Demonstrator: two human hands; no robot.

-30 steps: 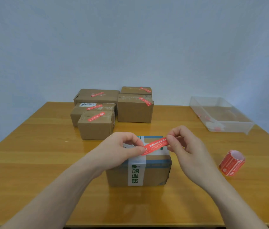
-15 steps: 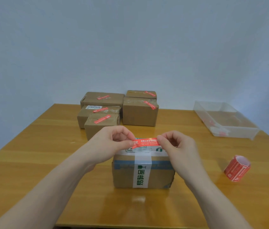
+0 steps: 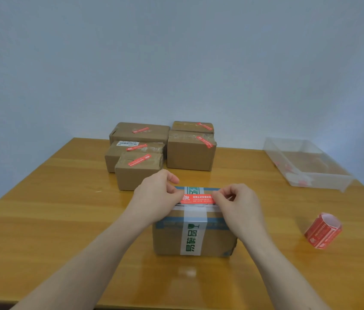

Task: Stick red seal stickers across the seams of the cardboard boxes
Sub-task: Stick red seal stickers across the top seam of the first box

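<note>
The box [image 3: 193,231] stands nearest on the counter [image 3: 64,220]. Over its top, the left hand [image 3: 157,195] and right hand [image 3: 238,203] each keep a pinching grip on one end of the red sticker [image 3: 197,199], stretched flat. Whether it touches yet is unclear; the seam is hidden. Next, likely pressing down. At two o'clock lies the sticker roll [image 3: 322,230]; at twelve, five sealed boxes [image 3: 163,148].

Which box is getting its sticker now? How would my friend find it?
Start at the wooden table and come to its near edge. The box there sits alone between both hands, unlike the five stickered boxes behind, and has white tape with green writing.
</note>
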